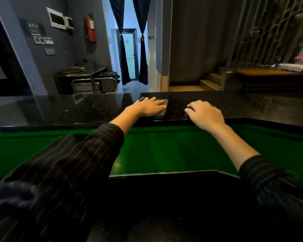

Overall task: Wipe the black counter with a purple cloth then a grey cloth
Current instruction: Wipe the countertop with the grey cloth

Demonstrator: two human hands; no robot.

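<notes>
— On the glossy black speckled stone counter (94,109), what is the left hand (150,107) doing?

— It lies flat, fingers spread and pressed down on a folded grey cloth (162,109). The cloth sits near the counter's middle, between its near and far edges, its corners showing past the fingertips and below the palm.

— And the right hand (205,113)?

— Just beside the cloth but apart from it, resting on the same counter with fingers loosely curled, gripping nothing.

— Beyond that?

— Both forearms come out of dark pinstriped sleeves (73,161). Below the counter's near edge runs a green panel (164,151). Behind the counter hang dark blue tied curtains (142,41) around a bright doorway, with a red fire extinguisher (90,27) on the grey wall.
</notes>
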